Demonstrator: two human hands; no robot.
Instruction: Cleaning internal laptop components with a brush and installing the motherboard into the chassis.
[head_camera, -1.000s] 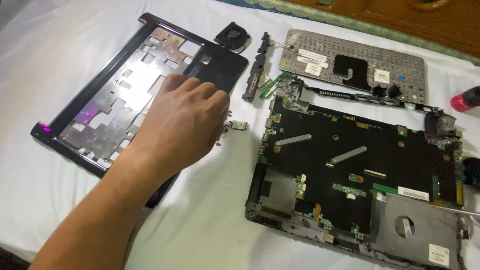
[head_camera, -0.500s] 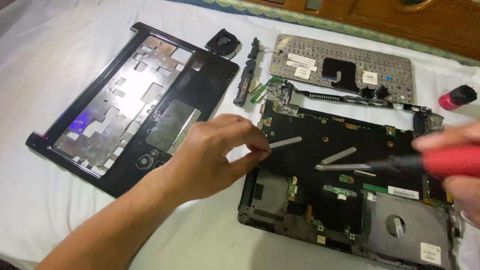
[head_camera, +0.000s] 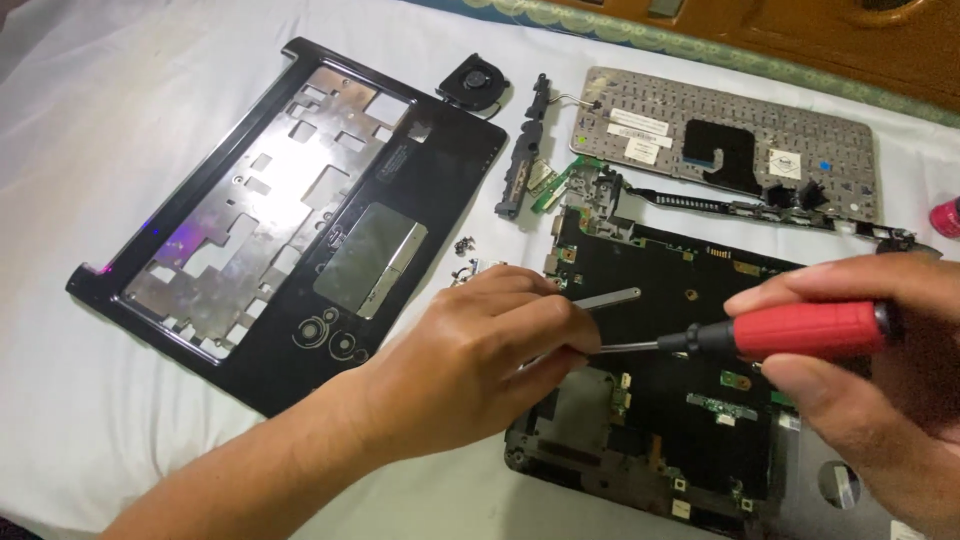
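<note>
Presently, centre to lower right of the frame: laptop base (head_camera: 690, 400), opened, black circuit board exposed, lying flat on a white sheet (head_camera: 90, 130).

Right hand (head_camera: 880, 400), lower right: fingers closed around the red handle of a screwdriver (head_camera: 790, 330), held nearly level; its thin metal shaft points left, across the base.

Left hand (head_camera: 480, 360), lower centre, reaching in from the lower left: fingers curled and pinched together at the tip of the screwdriver shaft, over the left part of the base. Whether something small sits between the fingertips cannot be told.

Left half of the frame: black palm-rest cover (head_camera: 300, 210), upside down, silver metal lining and touchpad plate showing, well apart from the base.

Between cover and base: a few small screws (head_camera: 465, 245) loose on the sheet.

Upper centre: small round fan (head_camera: 473, 77), black; just right of it a narrow black strip part (head_camera: 522, 160).

Upper right: keyboard (head_camera: 730, 140), face down, grey backing with labels and a black patch, its lower edge near the top of the base.

Far right edge: pink-red object (head_camera: 946, 216), only partly in view.

Top edge: wooden furniture (head_camera: 800, 25) beyond the sheet.
</note>
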